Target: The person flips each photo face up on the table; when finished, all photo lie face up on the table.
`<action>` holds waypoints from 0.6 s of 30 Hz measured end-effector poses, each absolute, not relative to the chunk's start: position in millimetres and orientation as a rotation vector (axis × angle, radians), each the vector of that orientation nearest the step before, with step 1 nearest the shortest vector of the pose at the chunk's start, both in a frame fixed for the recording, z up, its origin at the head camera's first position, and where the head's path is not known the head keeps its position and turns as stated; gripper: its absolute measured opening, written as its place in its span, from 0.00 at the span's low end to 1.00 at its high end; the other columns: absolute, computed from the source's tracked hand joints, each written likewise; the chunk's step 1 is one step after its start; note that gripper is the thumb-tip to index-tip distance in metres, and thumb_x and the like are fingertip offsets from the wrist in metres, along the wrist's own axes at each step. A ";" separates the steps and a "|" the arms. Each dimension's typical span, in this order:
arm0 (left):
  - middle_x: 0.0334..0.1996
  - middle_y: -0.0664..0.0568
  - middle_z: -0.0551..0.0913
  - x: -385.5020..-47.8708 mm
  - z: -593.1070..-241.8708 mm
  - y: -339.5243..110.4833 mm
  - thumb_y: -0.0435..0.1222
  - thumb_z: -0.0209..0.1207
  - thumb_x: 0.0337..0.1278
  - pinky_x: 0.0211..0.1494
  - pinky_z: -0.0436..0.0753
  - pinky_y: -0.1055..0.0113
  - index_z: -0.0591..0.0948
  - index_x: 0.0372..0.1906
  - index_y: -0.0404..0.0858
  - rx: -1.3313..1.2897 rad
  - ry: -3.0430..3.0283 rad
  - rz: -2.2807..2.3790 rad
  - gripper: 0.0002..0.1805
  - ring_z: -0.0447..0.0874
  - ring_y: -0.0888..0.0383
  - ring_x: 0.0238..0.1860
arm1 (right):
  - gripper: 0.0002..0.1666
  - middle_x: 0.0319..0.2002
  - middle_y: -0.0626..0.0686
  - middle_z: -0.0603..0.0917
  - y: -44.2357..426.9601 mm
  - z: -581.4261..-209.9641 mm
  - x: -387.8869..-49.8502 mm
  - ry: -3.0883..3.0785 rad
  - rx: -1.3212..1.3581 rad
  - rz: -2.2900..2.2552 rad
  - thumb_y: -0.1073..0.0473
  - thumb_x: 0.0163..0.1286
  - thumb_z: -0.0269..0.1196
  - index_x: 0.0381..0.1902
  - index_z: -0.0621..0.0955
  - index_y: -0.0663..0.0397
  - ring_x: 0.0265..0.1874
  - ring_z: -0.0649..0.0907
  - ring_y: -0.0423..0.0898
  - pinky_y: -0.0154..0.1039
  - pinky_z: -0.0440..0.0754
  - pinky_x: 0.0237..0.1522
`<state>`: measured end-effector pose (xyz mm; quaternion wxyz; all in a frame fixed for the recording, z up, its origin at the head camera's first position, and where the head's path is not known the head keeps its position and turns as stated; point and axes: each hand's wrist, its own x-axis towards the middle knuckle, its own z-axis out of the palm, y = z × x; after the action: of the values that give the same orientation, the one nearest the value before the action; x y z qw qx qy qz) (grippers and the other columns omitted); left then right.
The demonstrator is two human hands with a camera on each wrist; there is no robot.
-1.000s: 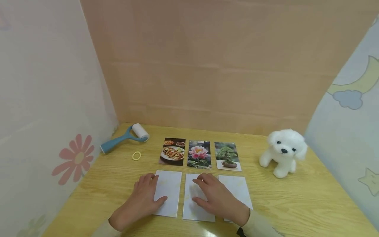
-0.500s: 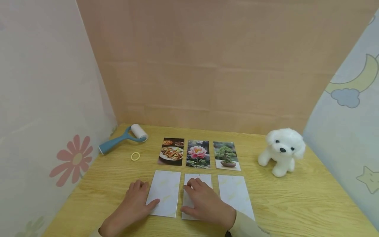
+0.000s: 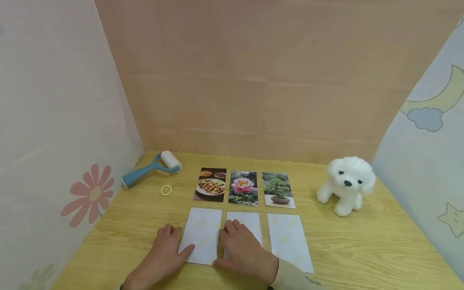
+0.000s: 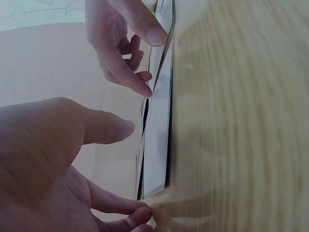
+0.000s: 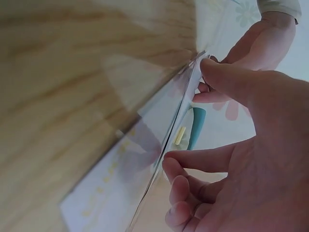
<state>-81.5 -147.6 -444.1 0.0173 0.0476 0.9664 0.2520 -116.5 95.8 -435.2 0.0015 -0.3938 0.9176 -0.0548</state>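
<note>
Three white cards with faint yellow marks lie in the front row. My right hand [image 3: 243,251] reaches over the middle white card [image 3: 250,220] and holds the right edge of the left white card [image 3: 203,231] with thumb and index finger. That edge looks slightly raised in the left wrist view. My left hand [image 3: 161,251] rests at the card's left side, its thumb over the card and its fingers loosely bent on the table. Seen from the right wrist, the right index finger [image 5: 198,158] meets a card edge. The right white card [image 3: 290,239] lies untouched.
Behind stand three picture cards in a row: tacos [image 3: 211,187], a pink flower [image 3: 243,186] and a bonsai [image 3: 278,193]. A blue-handled lint roller [image 3: 143,173] and a yellow ring [image 3: 166,190] lie left. A white plush dog [image 3: 348,185] sits right on the wooden table [image 3: 366,245].
My right hand has moved left, from over the middle white card to the left white card's right edge. My left hand has drawn back and left, its thumb still over that card.
</note>
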 end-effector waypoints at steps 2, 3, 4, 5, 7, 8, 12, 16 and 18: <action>0.47 0.37 0.73 -80.4 -443.8 -147.3 0.47 0.68 0.60 0.55 0.72 0.44 0.75 0.57 0.17 0.140 2.991 0.805 0.37 0.68 0.40 0.51 | 0.40 0.43 0.48 0.73 95.5 -434.1 -116.4 2.880 -1.227 -0.158 0.26 0.59 0.67 0.51 0.83 0.54 0.40 0.69 0.43 0.38 0.74 0.45; 0.48 0.37 0.73 -79.8 -443.6 -147.1 0.46 0.68 0.60 0.56 0.72 0.44 0.75 0.57 0.17 0.133 2.985 0.818 0.36 0.68 0.40 0.52 | 0.40 0.43 0.47 0.73 95.3 -433.5 -116.5 2.877 -1.221 -0.156 0.26 0.59 0.67 0.51 0.83 0.54 0.40 0.69 0.43 0.38 0.74 0.45; 0.48 0.38 0.72 -79.3 -443.3 -146.8 0.46 0.68 0.61 0.56 0.72 0.44 0.75 0.57 0.17 0.127 2.980 0.832 0.36 0.68 0.41 0.52 | 0.40 0.43 0.47 0.73 95.2 -433.3 -116.7 2.873 -1.218 -0.159 0.26 0.59 0.67 0.50 0.83 0.54 0.40 0.69 0.43 0.38 0.74 0.45; 0.48 0.38 0.72 -79.1 -443.1 -146.5 0.45 0.68 0.61 0.56 0.72 0.45 0.75 0.57 0.17 0.125 2.978 0.845 0.35 0.67 0.41 0.51 | 0.39 0.42 0.47 0.72 95.1 -432.8 -116.9 2.869 -1.220 -0.160 0.26 0.59 0.67 0.50 0.83 0.54 0.39 0.68 0.43 0.38 0.74 0.45; 0.47 0.39 0.72 -79.2 -442.6 -145.7 0.45 0.67 0.62 0.55 0.72 0.45 0.75 0.57 0.17 0.120 2.973 0.872 0.35 0.67 0.42 0.51 | 0.39 0.41 0.46 0.72 95.0 -432.7 -117.4 2.861 -1.223 -0.160 0.26 0.59 0.67 0.50 0.82 0.53 0.39 0.68 0.42 0.38 0.73 0.44; 0.47 0.40 0.72 -79.2 -442.1 -145.3 0.45 0.67 0.62 0.55 0.72 0.45 0.75 0.57 0.17 0.114 2.968 0.883 0.35 0.67 0.42 0.51 | 0.38 0.41 0.46 0.71 94.9 -432.9 -117.8 2.858 -1.223 -0.160 0.26 0.59 0.67 0.49 0.82 0.53 0.39 0.68 0.42 0.38 0.73 0.44; 0.46 0.41 0.71 -79.8 -441.1 -143.5 0.44 0.66 0.63 0.55 0.71 0.45 0.75 0.57 0.18 0.091 2.945 0.917 0.33 0.66 0.43 0.50 | 0.38 0.41 0.46 0.72 95.1 -433.5 -118.6 2.853 -1.235 -0.152 0.27 0.59 0.68 0.49 0.83 0.54 0.39 0.68 0.42 0.37 0.74 0.45; 0.45 0.41 0.72 -81.1 -441.6 -142.8 0.44 0.66 0.63 0.55 0.72 0.45 0.77 0.55 0.18 0.068 2.932 0.972 0.31 0.68 0.42 0.50 | 0.38 0.42 0.46 0.72 95.0 -433.6 -118.8 2.851 -1.238 -0.151 0.27 0.60 0.68 0.49 0.83 0.54 0.39 0.68 0.42 0.37 0.74 0.44; 0.44 0.42 0.73 -82.1 -442.2 -143.5 0.43 0.66 0.63 0.54 0.73 0.46 0.78 0.54 0.19 0.056 2.922 1.021 0.29 0.70 0.42 0.50 | 0.39 0.42 0.46 0.72 94.7 -433.4 -118.9 2.846 -1.229 -0.157 0.27 0.60 0.68 0.50 0.83 0.54 0.39 0.68 0.42 0.38 0.74 0.45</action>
<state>-82.1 -143.5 -442.2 0.0228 0.0182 0.9436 0.3297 -118.9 94.7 -433.4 0.0187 -0.3960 0.9167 -0.0506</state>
